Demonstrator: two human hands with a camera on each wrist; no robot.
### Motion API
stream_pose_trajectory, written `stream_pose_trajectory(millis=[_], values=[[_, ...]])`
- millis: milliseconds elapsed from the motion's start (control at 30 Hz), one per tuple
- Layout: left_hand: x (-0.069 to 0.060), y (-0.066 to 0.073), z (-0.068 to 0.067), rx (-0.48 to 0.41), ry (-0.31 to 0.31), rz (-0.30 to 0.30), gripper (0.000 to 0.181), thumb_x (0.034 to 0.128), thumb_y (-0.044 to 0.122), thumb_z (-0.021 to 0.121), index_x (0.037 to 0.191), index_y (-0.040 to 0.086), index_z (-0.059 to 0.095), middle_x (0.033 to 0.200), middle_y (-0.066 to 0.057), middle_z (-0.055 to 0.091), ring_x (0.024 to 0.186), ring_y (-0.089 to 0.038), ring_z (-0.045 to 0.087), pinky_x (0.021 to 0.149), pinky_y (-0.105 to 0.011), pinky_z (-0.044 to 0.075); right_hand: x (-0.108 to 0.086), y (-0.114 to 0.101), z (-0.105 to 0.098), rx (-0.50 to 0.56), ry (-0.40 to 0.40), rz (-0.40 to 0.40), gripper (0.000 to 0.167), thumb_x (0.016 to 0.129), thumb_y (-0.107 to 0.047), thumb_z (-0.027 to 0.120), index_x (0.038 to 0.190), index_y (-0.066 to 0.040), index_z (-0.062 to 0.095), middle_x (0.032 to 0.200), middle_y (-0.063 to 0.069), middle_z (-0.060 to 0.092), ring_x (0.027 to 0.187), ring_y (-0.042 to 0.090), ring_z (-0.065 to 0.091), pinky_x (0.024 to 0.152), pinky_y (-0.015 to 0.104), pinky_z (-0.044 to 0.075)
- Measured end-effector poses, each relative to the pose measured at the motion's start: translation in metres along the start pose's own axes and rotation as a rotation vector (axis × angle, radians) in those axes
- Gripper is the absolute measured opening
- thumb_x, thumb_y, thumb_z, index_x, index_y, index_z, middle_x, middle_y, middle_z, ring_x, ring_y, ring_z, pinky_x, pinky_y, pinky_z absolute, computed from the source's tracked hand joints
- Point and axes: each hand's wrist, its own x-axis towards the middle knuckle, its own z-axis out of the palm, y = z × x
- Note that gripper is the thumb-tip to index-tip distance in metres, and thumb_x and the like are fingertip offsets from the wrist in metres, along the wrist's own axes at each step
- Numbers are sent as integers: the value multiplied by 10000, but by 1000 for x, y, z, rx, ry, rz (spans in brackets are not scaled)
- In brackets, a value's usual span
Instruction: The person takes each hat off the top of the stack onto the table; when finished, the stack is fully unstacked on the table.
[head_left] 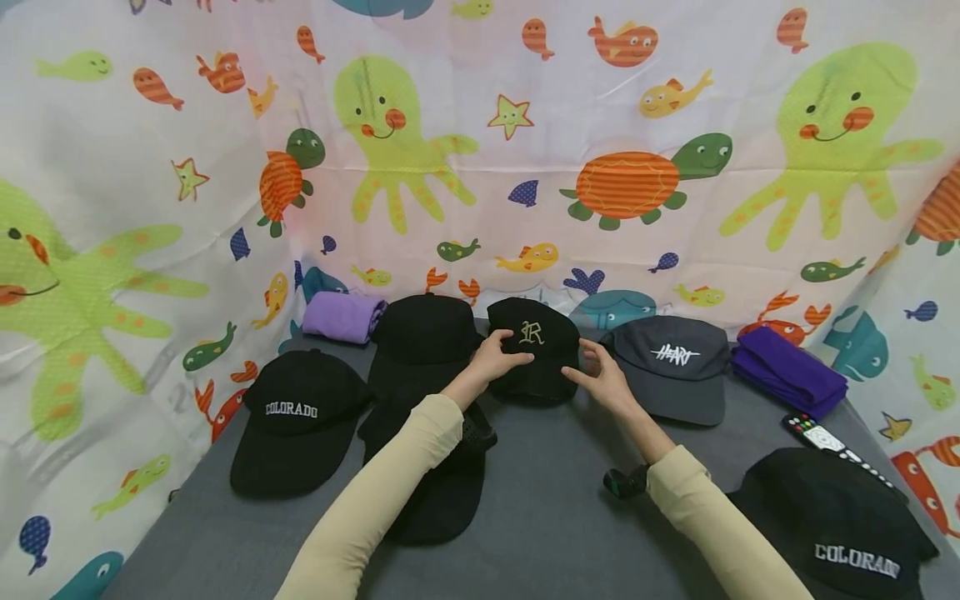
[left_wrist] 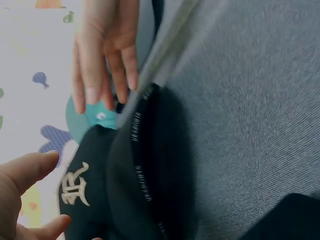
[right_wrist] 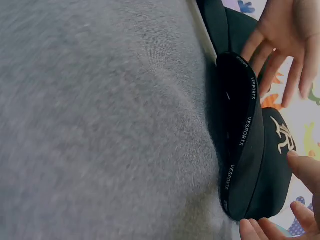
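Note:
A black cap (head_left: 533, 332) with a pale letter R on its crown stands toward the back of the grey table, brim facing me. My left hand (head_left: 497, 360) is at its left side with thumb and fingers spread, and my right hand (head_left: 604, 379) is at its right side, spread likewise. Neither hand grips the cap; whether fingertips touch it I cannot tell. In the left wrist view the R cap (left_wrist: 87, 185) lies between the left hand (left_wrist: 27, 195) and right hand (left_wrist: 107, 50). White lettering runs along its edge in the right wrist view.
To the left are a black Colorado cap (head_left: 300, 425), another black cap (head_left: 427, 333) and a stacked black cap (head_left: 442, 500). A grey Heart cap (head_left: 671, 371), purple cloth (head_left: 787, 367), remote (head_left: 832, 442) and Colorado cap (head_left: 832, 517) are right. Lilac cloth (head_left: 341, 317) lies back left.

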Motion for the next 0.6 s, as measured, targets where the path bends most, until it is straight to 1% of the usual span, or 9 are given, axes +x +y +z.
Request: stream_pose_trajectory(millis=[133, 233, 300, 367, 433, 467, 500, 533, 600], values=[[9, -3, 9, 38, 78, -76, 655, 794, 278, 729, 1351, 115, 425, 1385, -188, 386, 1274, -391, 326, 1023, -491, 316, 5, 4, 3, 44, -16, 31, 761, 869, -355, 645, 1475, -177, 221, 1449, 245, 256, 1289, 427, 338, 982, 555, 363], [14, -5, 12, 36, 142, -124, 634, 784, 261, 742, 1324, 131, 436, 1352, -202, 387, 1243, -420, 316, 994, -514, 319, 8, 6, 5, 57, -18, 40, 775, 868, -343, 649, 1481, -176, 205, 1454, 250, 242, 1289, 430, 329, 987, 560, 352], [17, -7, 12, 29, 164, -148, 648, 781, 245, 747, 1330, 130, 423, 1344, -206, 385, 1231, -425, 315, 985, -516, 324, 9, 8, 6, 62, -17, 49, 783, 868, -333, 651, 1484, -173, 195, 1456, 250, 237, 1291, 430, 323, 992, 560, 345], [72, -60, 30, 46, 201, -157, 767, 695, 376, 807, 1331, 211, 410, 1333, -161, 395, 1211, -417, 317, 956, -522, 337, 10, 10, 6, 75, -21, 59, 797, 865, -325, 656, 1487, -165, 184, 1461, 252, 230, 1295, 428, 314, 1002, 557, 336], [117, -103, 44, 69, 231, -168, 846, 622, 437, 839, 1321, 249, 401, 1317, -135, 406, 1203, -422, 307, 939, -526, 338, 11, 10, 6, 92, -26, 69, 805, 867, -309, 656, 1490, -157, 169, 1463, 259, 224, 1297, 428, 308, 1012, 554, 326], [136, -121, 50, 78, 244, -175, 875, 591, 457, 850, 1313, 257, 399, 1312, -130, 408, 1207, -430, 293, 936, -534, 329, 12, 10, 6, 100, -28, 72, 810, 868, -304, 656, 1491, -149, 162, 1463, 265, 222, 1297, 428, 305, 1016, 552, 321], [141, -128, 53, 100, 252, -183, 892, 579, 469, 853, 1313, 252, 395, 1313, -131, 405, 1218, -435, 279, 945, -535, 320, 13, 10, 6, 106, -32, 74, 818, 868, -298, 656, 1492, -141, 151, 1461, 272, 223, 1296, 429, 304, 1019, 551, 318], [156, -143, 59, 119, 268, -187, 905, 550, 489, 860, 1293, 251, 401, 1293, -137, 411, 1202, -438, 278, 925, -537, 320, 14, 10, 7, 113, -37, 80, 828, 867, -296, 657, 1494, -139, 140, 1462, 277, 220, 1298, 427, 301, 1024, 548, 313], [128, -116, 49, 111, 247, -208, 875, 607, 414, 855, 1317, 195, 394, 1323, -178, 395, 1242, -467, 240, 962, -558, 288, 15, 9, 8, 122, -44, 96, 837, 869, -285, 656, 1497, -143, 121, 1464, 279, 218, 1301, 420, 298, 1029, 542, 310]])
